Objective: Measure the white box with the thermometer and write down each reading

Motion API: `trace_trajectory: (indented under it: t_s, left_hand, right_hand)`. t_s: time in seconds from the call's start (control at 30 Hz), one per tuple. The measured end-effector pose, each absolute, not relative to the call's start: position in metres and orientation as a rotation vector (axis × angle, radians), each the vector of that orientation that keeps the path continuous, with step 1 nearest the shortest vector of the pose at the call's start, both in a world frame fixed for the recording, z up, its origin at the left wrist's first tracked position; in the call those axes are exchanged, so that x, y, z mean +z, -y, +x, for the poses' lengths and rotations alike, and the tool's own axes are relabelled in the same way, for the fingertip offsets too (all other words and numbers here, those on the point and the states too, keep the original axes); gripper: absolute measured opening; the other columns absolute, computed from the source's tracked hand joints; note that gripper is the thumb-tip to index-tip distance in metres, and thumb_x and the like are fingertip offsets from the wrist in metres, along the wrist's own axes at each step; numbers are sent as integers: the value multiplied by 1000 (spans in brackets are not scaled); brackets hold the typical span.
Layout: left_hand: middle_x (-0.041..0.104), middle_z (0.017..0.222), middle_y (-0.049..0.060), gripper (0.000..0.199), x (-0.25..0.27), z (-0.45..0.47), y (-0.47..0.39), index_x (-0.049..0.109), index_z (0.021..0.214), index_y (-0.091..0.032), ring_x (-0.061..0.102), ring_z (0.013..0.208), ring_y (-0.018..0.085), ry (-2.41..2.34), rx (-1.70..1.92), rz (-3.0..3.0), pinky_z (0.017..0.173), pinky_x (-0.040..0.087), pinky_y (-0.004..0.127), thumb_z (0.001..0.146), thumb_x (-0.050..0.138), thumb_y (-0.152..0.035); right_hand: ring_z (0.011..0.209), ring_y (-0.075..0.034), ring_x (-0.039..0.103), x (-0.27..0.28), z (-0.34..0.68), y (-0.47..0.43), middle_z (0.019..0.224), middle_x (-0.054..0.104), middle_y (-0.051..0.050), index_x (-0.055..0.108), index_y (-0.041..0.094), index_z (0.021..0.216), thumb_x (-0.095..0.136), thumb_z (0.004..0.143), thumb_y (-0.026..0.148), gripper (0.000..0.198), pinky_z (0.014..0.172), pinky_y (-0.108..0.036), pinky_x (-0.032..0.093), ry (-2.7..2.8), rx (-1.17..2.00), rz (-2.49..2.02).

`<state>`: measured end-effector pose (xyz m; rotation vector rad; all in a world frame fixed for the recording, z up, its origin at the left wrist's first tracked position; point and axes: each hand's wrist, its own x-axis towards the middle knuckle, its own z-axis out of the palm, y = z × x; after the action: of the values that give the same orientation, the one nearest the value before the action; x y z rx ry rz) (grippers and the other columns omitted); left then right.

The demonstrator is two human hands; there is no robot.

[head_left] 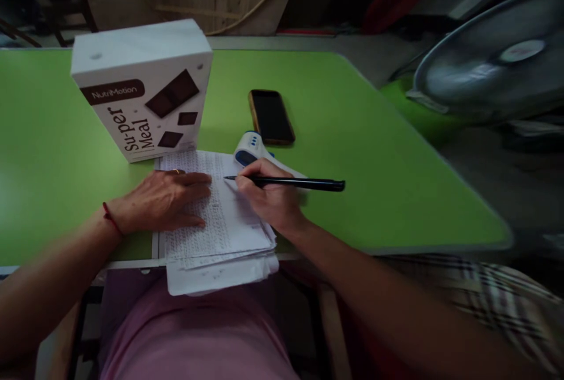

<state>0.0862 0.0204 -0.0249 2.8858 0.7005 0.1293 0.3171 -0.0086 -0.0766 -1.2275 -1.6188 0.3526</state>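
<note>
A stack of handwritten paper sheets (pixel 235 224) lies at the table's near edge, its lower end jutting over. My left hand (pixel 170 199) rests flat on the left side of the top sheet, fingers stretched out and holding nothing. Between the fingers of my right hand (pixel 271 195) is a black pen (pixel 312 184), its tip at the top sheet near the upper middle. Just behind that hand sits a white and blue handheld device (pixel 250 146), like an infrared thermometer, partly hidden by my fingers.
A white NutriMotion box (pixel 176 57) stands upright behind my left hand. A smartphone (pixel 271 115) with a dark screen lies beyond the white device. The green table (pixel 374 192) ends at the right, where a large fan (pixel 484 69) stands.
</note>
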Motion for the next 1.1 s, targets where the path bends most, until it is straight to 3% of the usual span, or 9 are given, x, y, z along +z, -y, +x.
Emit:
trace_trajectory:
  t_s: [0.17, 0.53, 0.87, 1.0, 1.1]
  left_hand:
    - [58, 140, 11, 46, -25, 86, -20, 68, 122, -13, 69, 106, 30, -691, 150, 2888, 80, 60, 37, 89, 73, -46]
    - [57, 141, 8, 47, -26, 87, -20, 68, 122, -13, 69, 106, 33, -701, 149, 2864, 80, 62, 46, 88, 73, -45]
    - [58, 140, 9, 46, -26, 87, -21, 68, 120, -14, 69, 104, 31, -700, 154, 2882, 78, 61, 40, 87, 74, -46]
    - [58, 140, 9, 46, -26, 87, -20, 68, 120, -14, 69, 105, 32, -699, 145, 2878, 79, 61, 42, 87, 74, -46]
    - [59, 139, 10, 47, -26, 86, -20, 67, 121, -13, 69, 105, 33, -691, 153, 2883, 80, 61, 43, 87, 74, -45]
  right_hand:
    - [51, -11, 47, -78, 316, 8, 57, 55, 3, 57, 21, 69, 59, 80, 22, 11, 50, -24, 38, 1621, 355, -1237]
    - [51, -11, 47, -75, 316, 9, 57, 55, 3, 57, 21, 67, 58, 78, 25, 12, 50, -25, 38, 1624, 384, -1270]
    - [52, -11, 49, -76, 316, 9, 58, 57, 3, 57, 21, 68, 58, 77, 25, 10, 51, -24, 41, 1595, 379, -1280]
    - [54, -12, 53, -76, 316, 11, 63, 61, 2, 60, 21, 76, 59, 82, 26, 8, 51, -25, 45, 1586, 354, -1266]
    - [67, -15, 62, -75, 316, 13, 78, 67, -1, 63, 21, 90, 57, 89, 23, 7, 63, -28, 53, 1704, 254, -1184]
